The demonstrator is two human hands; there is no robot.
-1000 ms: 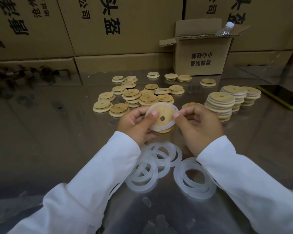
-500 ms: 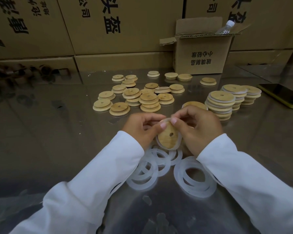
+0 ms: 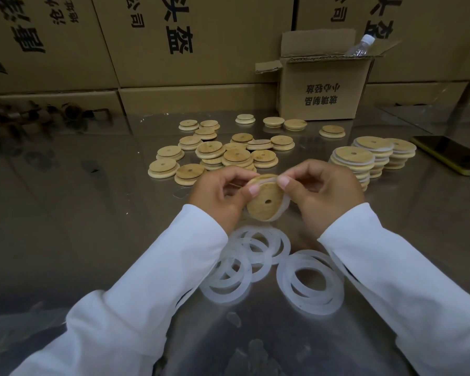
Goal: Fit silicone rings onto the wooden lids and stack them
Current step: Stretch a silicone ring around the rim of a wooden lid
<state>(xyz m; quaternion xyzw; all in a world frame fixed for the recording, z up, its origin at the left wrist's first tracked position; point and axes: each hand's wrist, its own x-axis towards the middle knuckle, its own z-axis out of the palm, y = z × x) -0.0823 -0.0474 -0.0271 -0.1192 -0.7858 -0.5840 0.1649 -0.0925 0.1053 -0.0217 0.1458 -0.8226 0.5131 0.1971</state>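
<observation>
A round wooden lid (image 3: 263, 200) with a small centre hole is held tilted above the table between both hands. My left hand (image 3: 219, 198) grips its left edge, thumb on the face. My right hand (image 3: 324, 192) pinches a translucent silicone ring (image 3: 284, 204) that wraps the lid's right and lower rim. Several loose silicone rings (image 3: 244, 263) lie on the table under my wrists, and a second pile of rings (image 3: 311, 283) lies to their right. Loose bare lids (image 3: 215, 153) are scattered behind my hands. Stacks of ringed lids (image 3: 353, 161) stand at the right.
The steel table (image 3: 79, 213) is reflective. An open cardboard box (image 3: 323, 93) with a plastic bottle (image 3: 361, 46) in it stands at the back. Large cartons (image 3: 174, 42) wall off the rear. A phone (image 3: 451, 153) lies at the right edge.
The lid first dropped toward me, then rose a little, tilting in my hands. The ring now hugs its right and lower rim instead of lying loosely over the face.
</observation>
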